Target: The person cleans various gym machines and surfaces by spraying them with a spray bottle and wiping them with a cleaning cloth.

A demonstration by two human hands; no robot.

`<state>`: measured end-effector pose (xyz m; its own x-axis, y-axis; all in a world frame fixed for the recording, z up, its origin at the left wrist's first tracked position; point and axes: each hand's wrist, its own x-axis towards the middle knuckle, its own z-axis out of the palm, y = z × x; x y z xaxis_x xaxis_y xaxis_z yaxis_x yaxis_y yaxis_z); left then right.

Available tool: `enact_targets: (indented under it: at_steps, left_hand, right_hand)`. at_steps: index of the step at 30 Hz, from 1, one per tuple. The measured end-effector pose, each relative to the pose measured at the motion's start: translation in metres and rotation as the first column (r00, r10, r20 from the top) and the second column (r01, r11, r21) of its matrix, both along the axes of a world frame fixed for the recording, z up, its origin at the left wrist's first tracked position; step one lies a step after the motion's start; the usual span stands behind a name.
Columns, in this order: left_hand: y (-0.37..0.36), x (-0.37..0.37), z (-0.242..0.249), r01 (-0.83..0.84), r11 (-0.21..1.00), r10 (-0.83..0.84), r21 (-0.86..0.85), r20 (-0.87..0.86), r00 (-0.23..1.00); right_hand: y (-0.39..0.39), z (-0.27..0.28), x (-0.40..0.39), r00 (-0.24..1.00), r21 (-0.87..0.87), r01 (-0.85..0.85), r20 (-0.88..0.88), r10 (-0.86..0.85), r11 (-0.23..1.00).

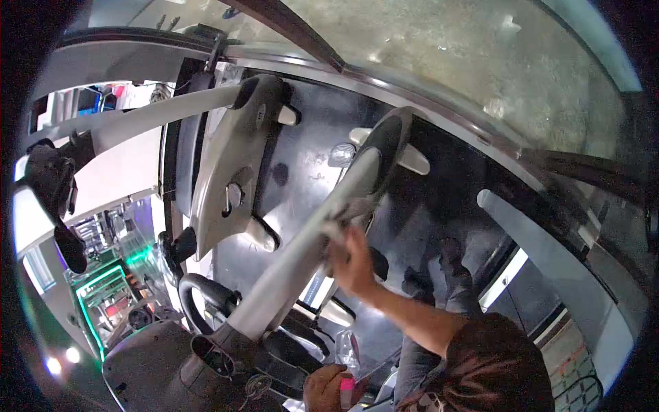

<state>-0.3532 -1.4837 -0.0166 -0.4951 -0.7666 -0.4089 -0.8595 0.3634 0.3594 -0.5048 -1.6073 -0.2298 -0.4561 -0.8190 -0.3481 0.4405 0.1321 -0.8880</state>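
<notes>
My right hand reaches across from a dark sleeve to the long grey arm of an exercise machine. Its fingers are curled around a greyish cloth pressed against the machine's arm; motion blurs both the hand and the cloth. Low in the view, my left hand is closed around a clear bottle with a pink top. The bottle's see-through body shows just beyond the fingers, beside the machine's dark lower parts.
A second similar machine stands to the left. A dark console housing fills the lower left. Glass panels in a metal frame run along the top. My legs and shoes are on the dark floor mat at right, near a pale curved rail.
</notes>
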Motion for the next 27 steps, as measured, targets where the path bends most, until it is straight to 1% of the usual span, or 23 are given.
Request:
enact_targets:
  at_steps: [1, 3, 4, 5, 7, 8, 9, 10, 11, 12, 13, 14, 16, 19, 20, 21, 23, 24, 26, 27]
  left_hand:
    - [-0.001, -0.002, 0.002, 0.013, 1.000, -0.013, -0.016, -0.011, 1.000]
    - [-0.004, -0.008, 0.007, 0.049, 0.999, -0.049, -0.021, 0.001, 0.999]
    - [-0.007, -0.012, 0.008, 0.068, 0.997, -0.068, -0.031, 0.003, 0.998]
    - [-0.004, -0.007, 0.004, 0.056, 0.998, -0.057, -0.034, -0.012, 0.998]
    - [0.002, 0.008, -0.004, 0.033, 0.999, -0.034, -0.039, -0.036, 0.999]
    - [0.002, 0.007, -0.002, 0.049, 0.997, -0.050, -0.052, -0.022, 0.999]
    - [-0.001, 0.001, 0.002, 0.057, 0.997, -0.057, -0.060, -0.003, 0.998]
    - [-0.004, -0.005, 0.002, 0.069, 0.995, -0.069, -0.078, 0.004, 0.998]
    - [-0.006, -0.009, 0.003, 0.036, 0.997, -0.037, -0.063, -0.004, 0.999]
    - [-0.007, -0.014, 0.008, 0.006, 0.999, -0.007, -0.044, -0.011, 1.000]
    - [-0.009, -0.018, 0.010, -0.019, 1.000, 0.019, -0.023, -0.021, 1.000]
    - [-0.014, -0.023, 0.009, 0.013, 0.998, -0.016, -0.055, -0.052, 0.999]
    - [-0.019, -0.032, 0.011, 0.066, 0.991, -0.079, -0.119, -0.106, 0.991]
    - [-0.021, -0.038, 0.017, 0.026, 0.996, -0.033, -0.083, -0.089, 0.995]
    - [-0.019, -0.033, 0.012, 0.025, 0.994, -0.039, -0.105, -0.127, 0.991]
    - [-0.017, -0.032, 0.014, 0.024, 0.993, -0.038, -0.112, -0.122, 0.992]
    - [-0.016, -0.035, 0.013, 0.021, 0.992, -0.036, -0.124, -0.116, 0.993]
    - [-0.016, -0.039, 0.015, 0.024, 0.992, -0.040, -0.125, -0.126, 0.991]
    - [-0.015, -0.043, 0.015, 0.018, 0.990, -0.038, -0.140, -0.137, 0.990]
    - [-0.013, -0.044, 0.017, 0.020, 0.989, -0.041, -0.148, -0.141, 0.989]
  right_hand:
    - [0.010, 0.005, 0.014, 0.950, -0.090, -0.064, -0.310, 0.034, 0.994]
    - [0.007, -0.002, 0.030, 0.827, -0.131, -0.101, -0.562, 0.010, 0.986]
    - [0.000, -0.015, 0.030, 0.852, -0.171, -0.082, -0.522, -0.020, 0.982]
    - [-0.009, -0.040, 0.032, 0.828, -0.258, -0.061, -0.553, -0.096, 0.964]
    - [-0.020, -0.052, 0.024, 0.829, -0.404, 0.005, -0.510, -0.230, 0.915]
    - [-0.023, -0.061, 0.018, 0.821, -0.311, 0.008, -0.541, -0.184, 0.950]
    - [-0.028, -0.077, 0.009, 0.818, -0.171, 0.089, -0.550, -0.170, 0.981]
    - [-0.032, -0.094, 0.000, 0.822, -0.026, 0.158, -0.550, -0.146, 0.987]
    - [-0.044, -0.121, -0.010, 0.820, 0.159, 0.304, -0.545, -0.173, 0.939]
    - [-0.053, -0.153, -0.013, 0.827, 0.215, 0.378, -0.515, -0.225, 0.900]
    - [-0.060, -0.164, -0.018, 0.826, 0.273, 0.450, -0.488, -0.280, 0.850]
    - [-0.060, -0.171, -0.017, 0.854, 0.309, 0.441, -0.435, -0.287, 0.843]
    - [-0.058, -0.157, -0.012, 0.901, 0.381, 0.406, -0.320, -0.294, 0.830]
    - [-0.047, -0.108, 0.006, 0.962, 0.499, 0.220, -0.254, -0.101, 0.838]
    - [-0.041, -0.088, 0.020, 0.946, 0.450, 0.209, -0.319, -0.062, 0.868]
    - [-0.029, -0.064, 0.036, 0.923, 0.406, 0.193, -0.383, -0.026, 0.893]
    - [0.000, 0.015, 0.031, 0.941, 0.312, -0.104, -0.277, 0.195, 0.944]
    - [0.013, 0.047, 0.026, 0.927, 0.206, -0.203, -0.273, 0.255, 0.957]
    - [0.028, 0.089, 0.019, 0.908, -0.022, -0.289, -0.322, 0.267, 0.957]
    - [0.027, 0.096, 0.025, 0.914, -0.118, -0.213, -0.376, 0.155, 0.970]
